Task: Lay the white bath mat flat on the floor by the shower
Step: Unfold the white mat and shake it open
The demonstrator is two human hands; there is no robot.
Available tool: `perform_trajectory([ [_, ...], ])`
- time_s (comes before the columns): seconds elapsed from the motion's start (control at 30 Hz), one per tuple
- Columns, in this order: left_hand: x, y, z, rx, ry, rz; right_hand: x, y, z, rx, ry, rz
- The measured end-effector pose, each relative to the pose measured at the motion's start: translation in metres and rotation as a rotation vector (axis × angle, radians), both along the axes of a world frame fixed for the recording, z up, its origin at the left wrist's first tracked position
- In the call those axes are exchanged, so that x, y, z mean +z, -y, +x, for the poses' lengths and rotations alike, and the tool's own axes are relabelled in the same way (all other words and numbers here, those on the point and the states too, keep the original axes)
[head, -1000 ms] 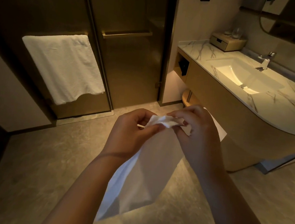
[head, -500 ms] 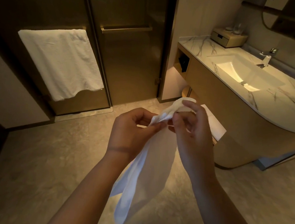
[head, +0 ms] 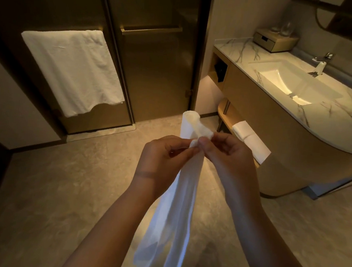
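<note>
The white bath mat [head: 175, 207] hangs bunched in a long narrow fold in front of me, above the stone floor [head: 61, 187]. My left hand [head: 160, 159] and my right hand [head: 228, 156] pinch its top edge side by side, fingertips almost touching. A loop of the mat [head: 189, 121] stands up above my fingers. The lower end dangles between my forearms. The shower's glass doors [head: 155, 68] are straight ahead, shut.
A white towel [head: 74, 70] hangs on the left door's bar. The marble vanity [head: 298, 122] with a sink curves out on the right. Folded white towels [head: 252, 141] lie on its low shelf. A small box [head: 273, 41] sits on the counter.
My hands have drawn closer together on the mat's top edge. A loop of cloth has risen above my fingers, and the hanging part has narrowed into a bunched strip.
</note>
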State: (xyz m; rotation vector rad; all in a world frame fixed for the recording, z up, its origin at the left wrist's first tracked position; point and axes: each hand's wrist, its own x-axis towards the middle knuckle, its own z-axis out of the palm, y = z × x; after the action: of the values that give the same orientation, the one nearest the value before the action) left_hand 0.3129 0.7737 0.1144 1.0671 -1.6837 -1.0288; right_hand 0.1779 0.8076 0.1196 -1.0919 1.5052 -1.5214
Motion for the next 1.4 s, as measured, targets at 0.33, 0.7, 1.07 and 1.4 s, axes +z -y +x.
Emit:
perform_trajectory([
  [0.33,-0.004,-0.004,0.002,0.101,-0.041,0.066,-0.002,-0.004,-0.015,-0.079,-0.258,-0.047],
  [0.7,-0.015,0.008,0.022,0.314,0.215,-0.051,-0.009,-0.014,-0.056,-0.257,-0.575,-0.076],
  [1.07,-0.019,0.009,0.010,0.165,0.305,-0.129,-0.001,-0.017,-0.052,-0.207,-0.750,-0.174],
  [1.4,-0.009,-0.013,-0.036,-0.069,0.284,-0.154,0.006,-0.028,-0.041,-0.015,-0.927,-0.203],
])
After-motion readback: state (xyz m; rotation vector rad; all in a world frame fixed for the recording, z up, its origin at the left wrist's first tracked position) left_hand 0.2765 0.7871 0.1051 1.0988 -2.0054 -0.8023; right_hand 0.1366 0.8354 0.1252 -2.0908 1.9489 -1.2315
